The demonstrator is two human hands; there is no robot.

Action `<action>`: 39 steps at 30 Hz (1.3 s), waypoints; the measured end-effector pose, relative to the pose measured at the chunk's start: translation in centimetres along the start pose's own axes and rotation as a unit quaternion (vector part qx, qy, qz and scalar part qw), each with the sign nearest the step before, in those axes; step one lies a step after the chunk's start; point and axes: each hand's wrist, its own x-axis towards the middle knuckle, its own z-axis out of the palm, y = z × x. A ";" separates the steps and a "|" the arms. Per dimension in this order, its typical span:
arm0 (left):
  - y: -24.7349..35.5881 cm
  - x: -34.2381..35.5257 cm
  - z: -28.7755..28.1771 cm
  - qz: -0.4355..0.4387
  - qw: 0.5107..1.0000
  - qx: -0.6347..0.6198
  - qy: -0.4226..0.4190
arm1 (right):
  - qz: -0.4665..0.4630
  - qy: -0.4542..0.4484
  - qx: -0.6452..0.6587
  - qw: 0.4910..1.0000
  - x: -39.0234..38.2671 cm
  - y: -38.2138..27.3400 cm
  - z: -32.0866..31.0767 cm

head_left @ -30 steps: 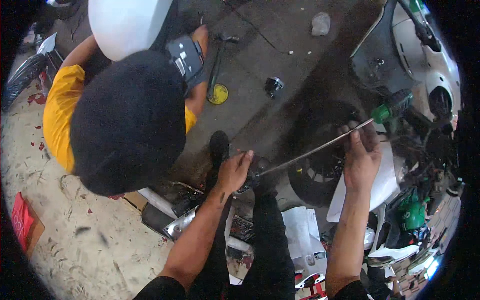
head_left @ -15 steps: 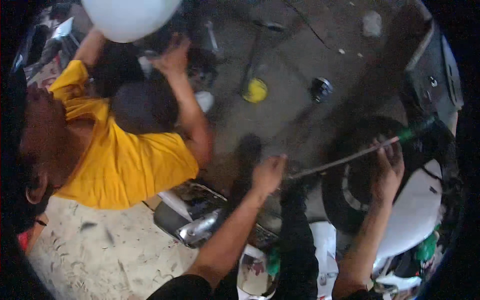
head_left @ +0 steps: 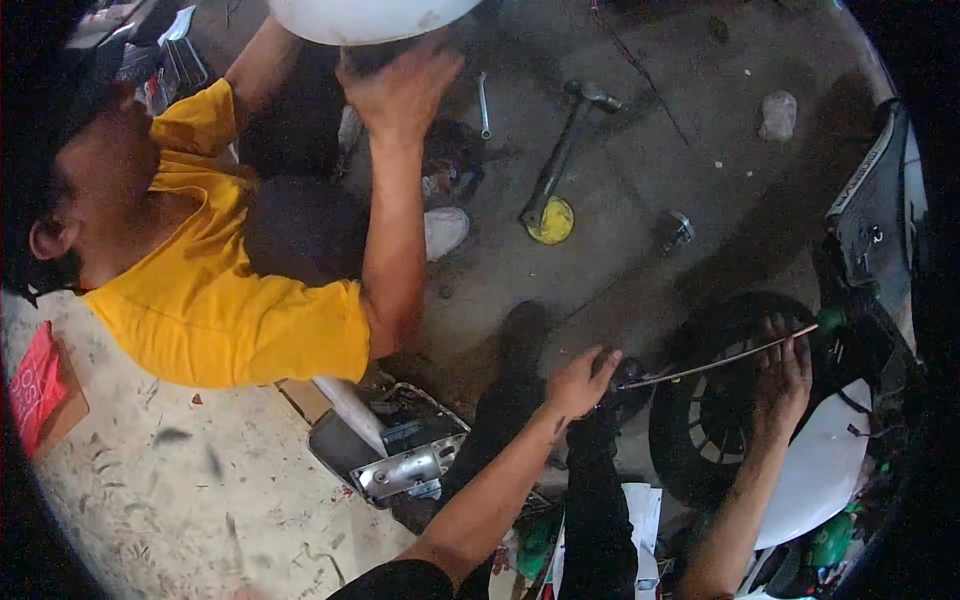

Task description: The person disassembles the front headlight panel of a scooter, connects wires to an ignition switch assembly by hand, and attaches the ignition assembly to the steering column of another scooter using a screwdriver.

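Observation:
My left hand [head_left: 582,385] is closed on a small dark part [head_left: 621,386] at the lower-left end of a long thin metal rod [head_left: 710,365]. The rod slants up to the right, past a black wheel [head_left: 700,432], to a green piece [head_left: 830,319] partly hidden at its far end. My right hand [head_left: 783,385] has its fingers curled on that rod near the upper end. A white curved panel [head_left: 817,480] lies under and right of my right forearm.
A co-worker in a yellow T-shirt [head_left: 240,310] reaches to a white rounded piece [head_left: 370,15]. A hammer [head_left: 560,155], yellow disc [head_left: 550,228], wrench [head_left: 484,105] and small metal part [head_left: 678,232] lie on the dark floor. A tray with metal parts [head_left: 400,465] sits left of my legs.
The co-worker has lifted their head and raised a hand toward the white piece. My hands and the rod appear lower and further right, as the whole view has shifted.

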 end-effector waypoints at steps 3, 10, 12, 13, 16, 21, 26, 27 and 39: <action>-0.4 0.0 -0.3 -0.003 0.999 -0.028 -0.046 | 0.007 0.045 -0.079 0.996 0.8 -0.1 -0.2; 0.5 -0.2 0.0 0.062 0.994 -0.060 -0.060 | -0.013 0.003 -0.092 0.996 2.8 0.1 -2.3; 1.1 -0.5 -0.1 0.077 0.990 -0.086 -0.086 | -0.004 0.000 -0.056 0.998 2.9 0.3 -2.7; 1.0 -0.5 0.0 0.079 0.989 -0.086 -0.088 | 0.006 -0.005 -0.018 1.000 2.9 0.2 -2.8; 0.5 -0.6 0.6 0.059 0.989 -0.098 -0.092 | 0.003 0.033 -0.087 0.996 2.4 -0.1 -1.6; 1.1 -0.9 0.8 0.062 0.996 -0.020 -0.066 | -0.035 0.055 -0.088 0.994 1.3 -1.0 -0.2; 0.6 -0.6 -0.8 0.033 0.994 -0.071 -0.076 | 0.025 0.051 -0.148 0.987 0.4 -2.4 2.5; 0.7 -0.5 -0.5 0.037 0.993 -0.073 -0.083 | 0.022 0.058 -0.152 0.987 0.6 -2.4 1.8; 1.0 -0.6 0.4 0.044 0.998 0.005 -0.040 | -0.036 0.045 -0.067 0.996 -0.3 -2.4 0.0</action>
